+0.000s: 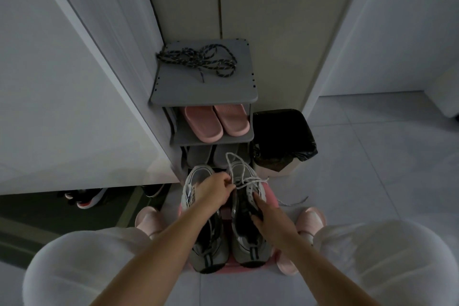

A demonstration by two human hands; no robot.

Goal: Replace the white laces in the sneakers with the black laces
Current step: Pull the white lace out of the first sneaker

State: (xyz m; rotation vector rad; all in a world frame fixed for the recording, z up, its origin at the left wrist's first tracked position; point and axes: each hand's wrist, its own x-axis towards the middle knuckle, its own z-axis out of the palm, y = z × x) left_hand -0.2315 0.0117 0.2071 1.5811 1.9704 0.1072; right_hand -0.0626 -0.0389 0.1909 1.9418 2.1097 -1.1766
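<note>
Pinches the white lace (248, 181) with the left hand (215, 191) over the right sneaker (244, 243), just in front of the shoe rack (206, 93). Holds that sneaker's side with the right hand (272, 222). Faces black laces (198, 58) tangled on the rack's top shelf.

- Two sneakers stand side by side on a stool (271, 202) between my knees: left sneaker (200, 238), right sneaker (248, 238), toes away from me.
- My feet sit on the floor, one either side of the stool.
- My left hand (214, 190) reaches across and pinches the lace (248, 181) over the right sneaker's front; my right hand (270, 222) holds that sneaker at its opening.
- A rack (206, 94) stands just behind the stool.
- Spare laces (196, 59) lie on its top shelf, slippers (216, 122) on the shelf below.
- A bin (283, 136) stands right of the rack.
</note>
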